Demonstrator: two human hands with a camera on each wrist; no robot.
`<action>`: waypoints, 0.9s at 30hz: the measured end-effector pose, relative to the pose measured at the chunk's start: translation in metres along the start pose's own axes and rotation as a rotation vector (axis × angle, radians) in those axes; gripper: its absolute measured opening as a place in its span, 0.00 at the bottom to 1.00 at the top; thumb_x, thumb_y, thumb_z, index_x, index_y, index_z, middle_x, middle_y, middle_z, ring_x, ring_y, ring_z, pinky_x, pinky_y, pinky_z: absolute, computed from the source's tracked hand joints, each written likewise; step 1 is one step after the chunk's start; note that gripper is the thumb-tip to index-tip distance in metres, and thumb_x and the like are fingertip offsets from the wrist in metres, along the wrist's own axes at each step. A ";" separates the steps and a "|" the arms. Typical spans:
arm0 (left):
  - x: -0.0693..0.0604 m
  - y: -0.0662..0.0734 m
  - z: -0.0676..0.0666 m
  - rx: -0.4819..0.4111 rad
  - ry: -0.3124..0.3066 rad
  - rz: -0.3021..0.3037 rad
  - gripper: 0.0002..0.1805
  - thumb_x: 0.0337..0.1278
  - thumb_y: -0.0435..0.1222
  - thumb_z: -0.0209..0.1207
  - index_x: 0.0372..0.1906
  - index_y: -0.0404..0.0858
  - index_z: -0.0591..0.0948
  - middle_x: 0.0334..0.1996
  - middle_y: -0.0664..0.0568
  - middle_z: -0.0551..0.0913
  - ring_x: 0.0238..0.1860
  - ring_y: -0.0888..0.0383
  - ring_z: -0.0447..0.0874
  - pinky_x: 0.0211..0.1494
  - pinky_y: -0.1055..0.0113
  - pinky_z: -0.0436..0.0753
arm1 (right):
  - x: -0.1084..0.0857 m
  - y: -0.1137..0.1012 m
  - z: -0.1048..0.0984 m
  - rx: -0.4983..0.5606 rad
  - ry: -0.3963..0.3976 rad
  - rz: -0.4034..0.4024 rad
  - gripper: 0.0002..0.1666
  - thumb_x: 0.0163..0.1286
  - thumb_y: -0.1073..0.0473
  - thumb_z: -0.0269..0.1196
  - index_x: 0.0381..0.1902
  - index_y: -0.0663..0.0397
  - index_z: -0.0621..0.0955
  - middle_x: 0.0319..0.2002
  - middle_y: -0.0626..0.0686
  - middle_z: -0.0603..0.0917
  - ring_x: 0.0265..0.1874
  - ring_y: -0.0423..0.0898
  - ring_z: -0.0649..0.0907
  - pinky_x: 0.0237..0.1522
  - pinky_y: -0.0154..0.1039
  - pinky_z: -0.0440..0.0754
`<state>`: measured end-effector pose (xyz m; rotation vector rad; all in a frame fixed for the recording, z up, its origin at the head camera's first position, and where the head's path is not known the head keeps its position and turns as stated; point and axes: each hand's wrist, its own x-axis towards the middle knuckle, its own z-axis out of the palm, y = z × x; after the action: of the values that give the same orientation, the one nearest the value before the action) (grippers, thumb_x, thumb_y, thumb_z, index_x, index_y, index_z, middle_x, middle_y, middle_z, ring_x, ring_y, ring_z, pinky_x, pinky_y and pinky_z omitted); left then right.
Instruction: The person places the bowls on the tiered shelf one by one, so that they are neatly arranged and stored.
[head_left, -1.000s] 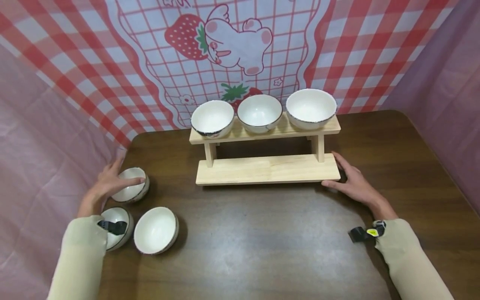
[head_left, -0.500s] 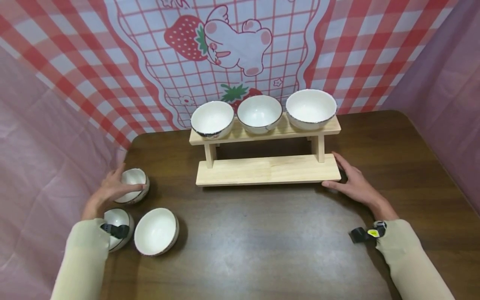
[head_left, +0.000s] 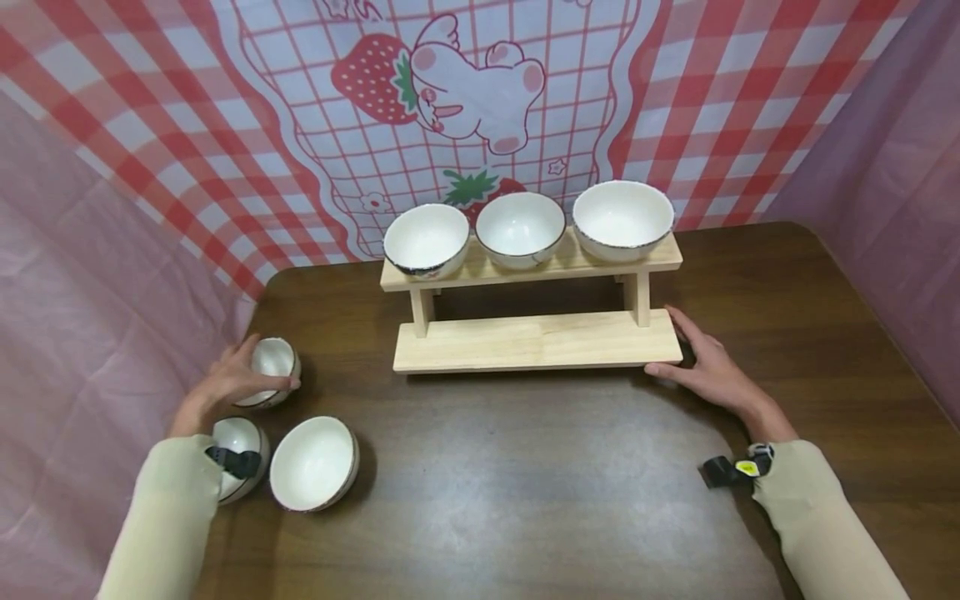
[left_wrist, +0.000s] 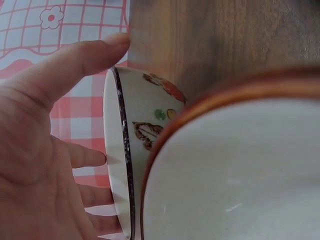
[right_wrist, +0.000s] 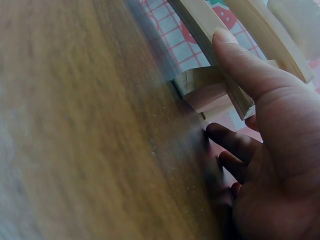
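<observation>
Wooden stand (head_left: pixel 536 342), long axis left to right, right hand (head_left: pixel 708 367) gripping one end, left hand (head_left: pixel 234 379) spread over upright bowl (head_left: pixel 273 358)

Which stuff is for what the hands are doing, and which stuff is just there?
Probably for the job:
- the bowl at the left hand
- the wooden stand at the right hand
- three bowls on top of it
- two other bowls on the table

Just there:
- the checked cloth behind
- the pink cloth on the left
</observation>
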<state>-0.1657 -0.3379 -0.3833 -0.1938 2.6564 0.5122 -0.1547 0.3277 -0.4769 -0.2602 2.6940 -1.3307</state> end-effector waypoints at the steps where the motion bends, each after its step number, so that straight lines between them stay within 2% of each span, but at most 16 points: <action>1: 0.000 0.000 0.000 0.000 0.000 0.000 0.67 0.49 0.60 0.67 0.79 0.29 0.40 0.73 0.19 0.44 0.69 0.20 0.49 0.66 0.27 0.62 | 0.000 0.000 0.000 0.000 0.000 0.000 0.62 0.63 0.51 0.72 0.82 0.51 0.46 0.77 0.70 0.57 0.75 0.70 0.57 0.71 0.72 0.55; 10: 0.003 0.001 0.004 -0.036 -0.017 -0.029 0.68 0.48 0.57 0.69 0.79 0.30 0.38 0.73 0.19 0.42 0.69 0.21 0.47 0.68 0.27 0.59 | -0.001 0.002 0.001 -0.002 0.001 -0.001 0.62 0.62 0.51 0.72 0.82 0.51 0.46 0.77 0.69 0.57 0.75 0.70 0.59 0.70 0.71 0.56; 16: 0.003 0.001 0.004 -0.025 -0.013 -0.021 0.69 0.45 0.55 0.72 0.79 0.31 0.39 0.72 0.19 0.42 0.67 0.20 0.49 0.67 0.27 0.60 | -0.001 0.001 0.001 0.008 0.000 -0.003 0.62 0.62 0.51 0.73 0.82 0.50 0.46 0.77 0.69 0.57 0.75 0.69 0.58 0.70 0.71 0.56; 21: 0.003 0.001 0.005 -0.018 -0.020 -0.034 0.68 0.47 0.55 0.71 0.79 0.32 0.38 0.71 0.18 0.42 0.66 0.20 0.50 0.65 0.27 0.62 | 0.000 0.001 0.001 -0.001 0.011 -0.009 0.61 0.62 0.52 0.73 0.82 0.50 0.47 0.77 0.68 0.59 0.74 0.68 0.60 0.70 0.69 0.57; 27: 0.002 0.001 0.007 -0.018 0.026 -0.017 0.63 0.49 0.52 0.70 0.78 0.30 0.43 0.66 0.18 0.50 0.61 0.22 0.55 0.60 0.30 0.68 | 0.001 0.001 0.001 0.004 0.007 -0.011 0.62 0.62 0.51 0.73 0.82 0.50 0.47 0.77 0.68 0.58 0.75 0.69 0.59 0.70 0.71 0.56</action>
<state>-0.1652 -0.3343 -0.3901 -0.2302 2.6735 0.5316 -0.1552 0.3271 -0.4785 -0.2716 2.6993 -1.3421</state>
